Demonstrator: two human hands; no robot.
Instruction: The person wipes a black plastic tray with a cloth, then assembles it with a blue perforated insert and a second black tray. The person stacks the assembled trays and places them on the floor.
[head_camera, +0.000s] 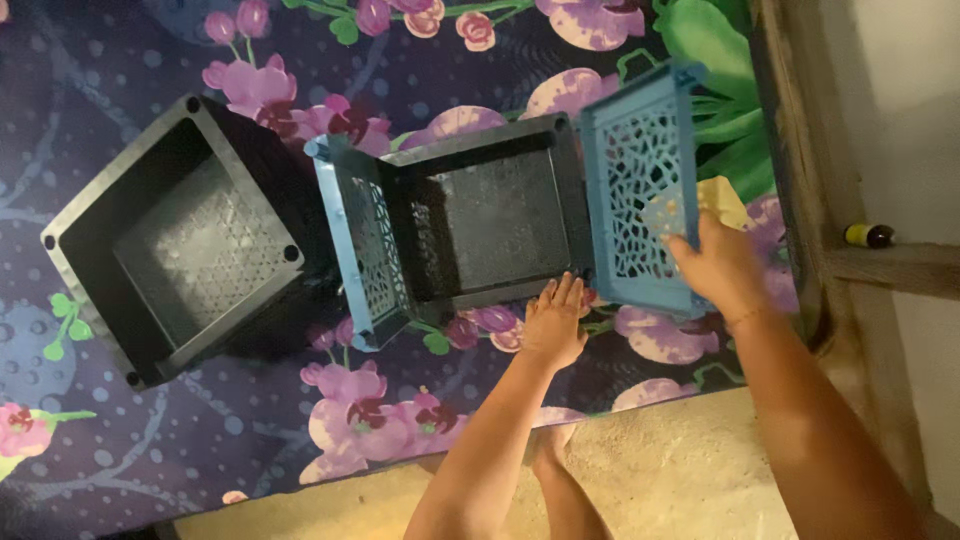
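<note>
Right hand (722, 268) partly hides yellow cloth (722, 198).

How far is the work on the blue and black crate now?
Two blue lattice panels already stand on the left and right sides of the black base. In hand: the right hand holds a yellow cloth against the right panel, and the left hand presses the base's near edge. Left: near and far sides are open; a second black base lies bare.
</note>
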